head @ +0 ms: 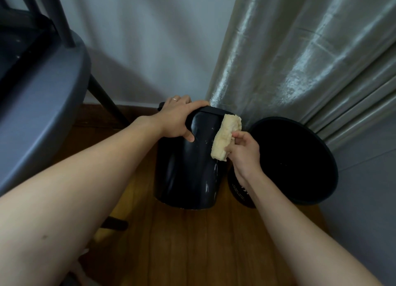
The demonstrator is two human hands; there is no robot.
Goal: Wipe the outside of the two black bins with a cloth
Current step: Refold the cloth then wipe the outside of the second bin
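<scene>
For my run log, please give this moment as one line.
left hand grips left bin top | right hand presses cloth on its side | right bin untouched

So the bin (186, 167) I'm working on sits on the floor (192, 242). Second bin (293, 163) is just to its right, curtain (300, 60) behind that one, chair (38, 97) off to its left.
</scene>
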